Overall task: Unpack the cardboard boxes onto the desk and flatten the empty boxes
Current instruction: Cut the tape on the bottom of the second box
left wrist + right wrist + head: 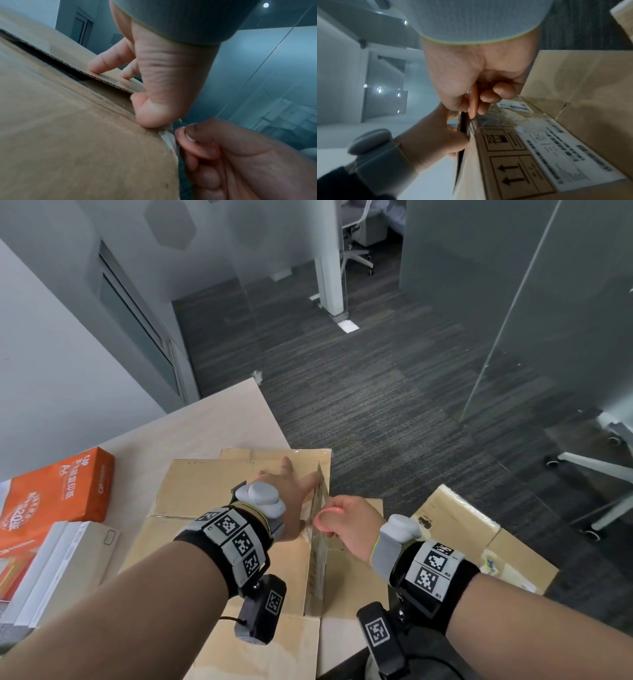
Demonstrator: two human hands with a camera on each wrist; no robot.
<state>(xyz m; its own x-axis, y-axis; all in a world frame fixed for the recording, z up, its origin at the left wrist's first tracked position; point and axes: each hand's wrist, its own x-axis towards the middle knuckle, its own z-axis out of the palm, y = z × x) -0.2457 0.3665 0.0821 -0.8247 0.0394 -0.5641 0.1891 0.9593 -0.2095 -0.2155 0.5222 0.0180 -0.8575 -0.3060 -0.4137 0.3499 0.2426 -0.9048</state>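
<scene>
Cardboard box (219, 546) with arrow marks and barcode labels (563, 152), left hand (291, 501) flat, pressing it, right hand (352, 525) gripping orange cutter (473, 101).

My head camera is looking steeply down; both wrist cameras are sitting close, sharing the cardboard box (239, 542) edge at 12 o'clock.

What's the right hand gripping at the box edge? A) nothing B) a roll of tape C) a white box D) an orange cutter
D: the right hand curls round a small orange cutter, its tip at the taped edge of the box, while the left hand presses on the cardboard.
</scene>
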